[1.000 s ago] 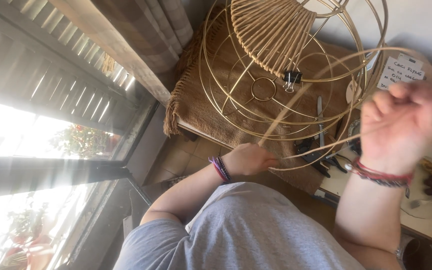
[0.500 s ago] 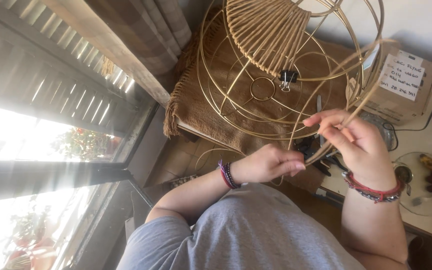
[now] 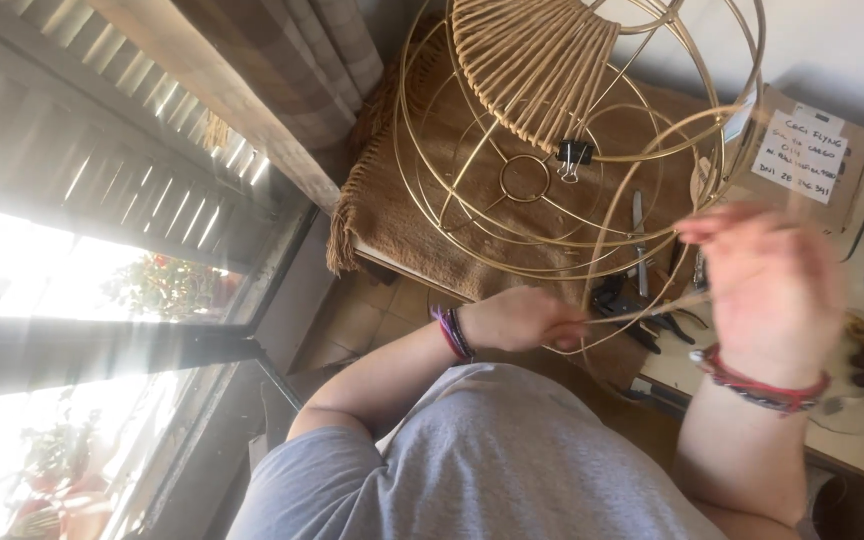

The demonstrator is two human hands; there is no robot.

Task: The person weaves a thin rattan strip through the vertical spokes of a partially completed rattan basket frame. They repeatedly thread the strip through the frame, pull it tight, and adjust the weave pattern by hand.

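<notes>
Left hand point(image 3: 522, 318): my fingers pinch the thin pale rattan strand point(image 3: 642, 312).
Right hand point(image 3: 767, 290): blurred, grip indiscernible.
Round gold wire lampshade frame point(image 3: 552, 150): twelve o'clock of my hands.

Right hand point(image 3: 767, 290) motion-blurred; wire frame point(image 3: 572, 130) top cut off

Home craft corner, sunlit shuttered window point(image 3: 102, 220), checked curtain point(image 3: 292, 60), pliers point(image 3: 632, 300) on cluttered worktable point(image 3: 852, 450), cardboard box point(image 3: 812, 150)
</notes>
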